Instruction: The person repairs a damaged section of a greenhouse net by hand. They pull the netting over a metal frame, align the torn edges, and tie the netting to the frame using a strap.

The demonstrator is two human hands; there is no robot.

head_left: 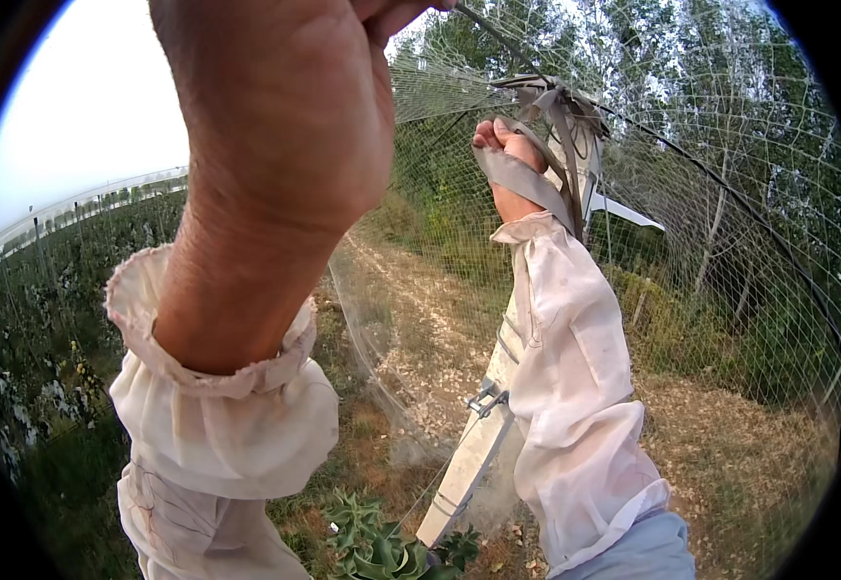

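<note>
Grey strap (517, 177) against curled right fingers (484, 135)

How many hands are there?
2: the left hand, big and close at upper left, and the right hand, farther off, with a grey strip across it.

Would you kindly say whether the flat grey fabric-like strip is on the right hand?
On: the strip crosses the right hand, skin showing either side.

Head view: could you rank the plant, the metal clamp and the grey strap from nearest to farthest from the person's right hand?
From the right hand:
1. Strap: lies against it.
2. Clamp: well below, on the pale post.
3. Plant: lowest, at the picture's bottom edge, left of the post.
</note>
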